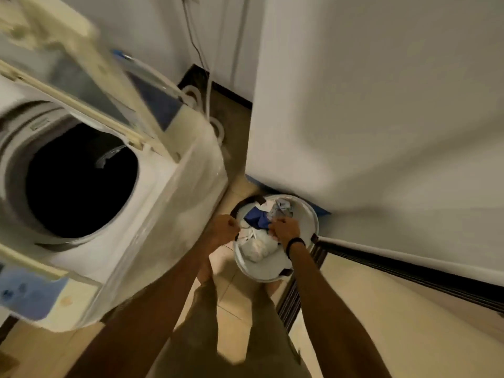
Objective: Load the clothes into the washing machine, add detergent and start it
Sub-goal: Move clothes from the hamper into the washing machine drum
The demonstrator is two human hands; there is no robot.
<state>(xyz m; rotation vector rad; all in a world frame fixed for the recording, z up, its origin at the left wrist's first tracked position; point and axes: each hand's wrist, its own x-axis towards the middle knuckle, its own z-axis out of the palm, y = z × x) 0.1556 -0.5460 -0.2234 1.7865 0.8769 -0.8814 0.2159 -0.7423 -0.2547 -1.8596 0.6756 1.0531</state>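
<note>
Forearms reach in from the bottom of the frame, over bare legs and a tiled floor (234, 304), toward the lower centre. The left hand (225, 227) is curled into a fist round the dark handle (246, 201) at the left rim of a round white laundry basket (311, 218), which stands on the floor just right of the washing machine (169, 214). The right hand (285, 230), with a dark wristband (296, 242) behind it, is sunk into the clothes (257, 218) in the basket, its fingers bent and gripping fabric where a blue piece meets a grey one; a white bundle (256, 248) lies lower in the basket, beside that wrist. The machine fills the left half of the frame, a white top-loader with a blue control panel (30, 293) at lower left. Its drum (81, 181) gapes dark, and what is inside cannot be told. The lid (90, 77) stands raised at upper left, blurred. Behind the machine, pale hoses (192, 94) curl near the floor and a thin cable (195, 47) runs up the white wall (381, 105).
</note>
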